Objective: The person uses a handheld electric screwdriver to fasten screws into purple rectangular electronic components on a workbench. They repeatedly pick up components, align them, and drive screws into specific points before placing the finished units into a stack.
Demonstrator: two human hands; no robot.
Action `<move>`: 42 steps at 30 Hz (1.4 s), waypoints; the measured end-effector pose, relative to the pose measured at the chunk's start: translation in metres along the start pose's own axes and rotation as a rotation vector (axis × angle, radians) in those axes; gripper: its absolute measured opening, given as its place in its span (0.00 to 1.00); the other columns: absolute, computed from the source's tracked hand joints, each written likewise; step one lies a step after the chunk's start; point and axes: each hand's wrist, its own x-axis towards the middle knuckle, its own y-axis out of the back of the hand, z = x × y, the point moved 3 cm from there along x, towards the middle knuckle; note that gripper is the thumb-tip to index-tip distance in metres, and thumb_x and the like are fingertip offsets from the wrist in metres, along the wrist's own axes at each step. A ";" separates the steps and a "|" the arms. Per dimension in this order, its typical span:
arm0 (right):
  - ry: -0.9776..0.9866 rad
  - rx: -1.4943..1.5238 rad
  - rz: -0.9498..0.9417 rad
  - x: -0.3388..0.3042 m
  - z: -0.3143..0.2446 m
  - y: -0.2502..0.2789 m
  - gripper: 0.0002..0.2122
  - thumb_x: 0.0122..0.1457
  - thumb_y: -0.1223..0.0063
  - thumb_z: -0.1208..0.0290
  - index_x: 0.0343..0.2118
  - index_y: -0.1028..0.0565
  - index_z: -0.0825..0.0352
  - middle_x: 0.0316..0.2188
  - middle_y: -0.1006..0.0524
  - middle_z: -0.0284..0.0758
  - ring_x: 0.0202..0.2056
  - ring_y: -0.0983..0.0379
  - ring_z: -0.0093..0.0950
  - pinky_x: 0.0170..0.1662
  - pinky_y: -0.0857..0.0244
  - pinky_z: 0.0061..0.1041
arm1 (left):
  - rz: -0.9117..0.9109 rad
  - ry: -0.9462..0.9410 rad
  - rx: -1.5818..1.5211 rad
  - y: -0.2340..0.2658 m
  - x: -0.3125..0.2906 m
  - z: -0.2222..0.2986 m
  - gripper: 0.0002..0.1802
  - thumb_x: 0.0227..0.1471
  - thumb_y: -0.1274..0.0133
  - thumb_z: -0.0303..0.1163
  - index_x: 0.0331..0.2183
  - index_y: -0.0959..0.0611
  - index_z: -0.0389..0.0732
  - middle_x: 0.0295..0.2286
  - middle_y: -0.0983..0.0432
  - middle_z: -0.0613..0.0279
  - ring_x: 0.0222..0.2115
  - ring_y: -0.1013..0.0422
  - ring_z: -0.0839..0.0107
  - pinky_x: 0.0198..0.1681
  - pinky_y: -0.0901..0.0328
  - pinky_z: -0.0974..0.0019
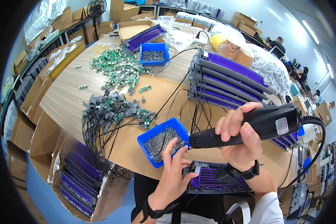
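Note:
My right hand [240,136] is wrapped round a black electric screwdriver [265,123], held nearly level with its tip to the left. That tip is over the right edge of a blue bin of small screws [162,143], close to my left fingertips. My left hand [173,173] has its fingers apart; the thumb is at the left end of a grey and purple slatted panel [212,177], and I see nothing held. The panel lies at the table's near edge, partly hidden by my right wrist and a dark piece on it.
Grey parts with black cables [108,112] lie left of the screws. Beyond them are a pile of green circuit boards [115,65] and a blue bin of dark parts [153,56]. Stacked purple panels [227,78] stand right; a carton [110,194] holds more. The screwdriver's cord [321,145] loops right.

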 end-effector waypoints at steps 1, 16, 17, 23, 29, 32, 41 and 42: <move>0.000 -0.002 -0.004 0.000 -0.001 -0.001 0.18 0.56 0.46 0.75 0.48 0.38 0.67 0.21 0.29 0.35 0.25 0.30 0.26 0.36 0.32 0.31 | -0.017 0.004 -0.006 0.000 0.001 -0.001 0.47 0.38 0.35 0.13 0.58 0.40 0.35 0.59 0.52 0.51 0.41 0.26 0.66 0.46 0.26 0.67; 0.006 0.011 0.000 0.001 -0.005 0.000 0.18 0.56 0.46 0.76 0.48 0.38 0.67 0.22 0.29 0.35 0.25 0.29 0.26 0.36 0.32 0.31 | -0.004 0.017 -0.012 0.000 -0.001 -0.003 0.50 0.37 0.34 0.14 0.60 0.41 0.34 0.60 0.52 0.51 0.41 0.26 0.66 0.46 0.26 0.66; 0.004 0.011 0.000 0.001 -0.005 0.000 0.18 0.55 0.46 0.76 0.47 0.38 0.67 0.22 0.29 0.36 0.25 0.29 0.26 0.36 0.32 0.31 | -0.007 0.009 -0.013 0.000 0.000 -0.003 0.49 0.38 0.34 0.14 0.60 0.40 0.34 0.60 0.52 0.51 0.41 0.26 0.66 0.46 0.26 0.66; -0.037 -0.012 -0.032 -0.004 -0.006 -0.001 0.19 0.54 0.45 0.76 0.47 0.38 0.66 0.21 0.28 0.36 0.24 0.29 0.26 0.35 0.32 0.31 | -0.030 -0.029 -0.011 -0.003 -0.001 -0.005 0.46 0.37 0.34 0.14 0.58 0.37 0.31 0.59 0.48 0.50 0.41 0.26 0.64 0.45 0.25 0.66; -0.023 -0.113 -0.063 -0.003 -0.011 0.002 0.19 0.56 0.43 0.67 0.47 0.37 0.65 0.23 0.31 0.31 0.23 0.31 0.26 0.33 0.34 0.31 | -0.027 -0.022 -0.023 -0.003 -0.001 -0.005 0.47 0.36 0.34 0.13 0.58 0.37 0.30 0.59 0.46 0.52 0.42 0.26 0.65 0.45 0.26 0.67; -0.028 -0.020 -0.017 -0.004 -0.012 0.002 0.18 0.54 0.45 0.77 0.46 0.37 0.65 0.21 0.29 0.35 0.25 0.29 0.26 0.36 0.32 0.31 | -0.016 -0.031 -0.018 -0.003 -0.001 -0.004 0.47 0.35 0.34 0.13 0.58 0.36 0.31 0.59 0.45 0.52 0.42 0.26 0.66 0.45 0.26 0.68; -0.038 0.033 0.008 -0.004 -0.012 0.005 0.18 0.52 0.44 0.77 0.46 0.36 0.67 0.21 0.28 0.36 0.24 0.28 0.27 0.35 0.31 0.32 | -0.044 -0.026 -0.009 -0.005 -0.002 -0.008 0.43 0.40 0.35 0.17 0.58 0.36 0.32 0.59 0.43 0.50 0.42 0.26 0.63 0.44 0.27 0.64; -0.039 0.031 0.007 -0.004 -0.013 0.005 0.18 0.52 0.44 0.77 0.46 0.35 0.67 0.21 0.28 0.36 0.24 0.28 0.27 0.35 0.31 0.32 | -0.045 -0.030 -0.010 -0.005 -0.002 -0.008 0.43 0.40 0.35 0.17 0.58 0.35 0.32 0.59 0.43 0.50 0.42 0.26 0.63 0.44 0.27 0.64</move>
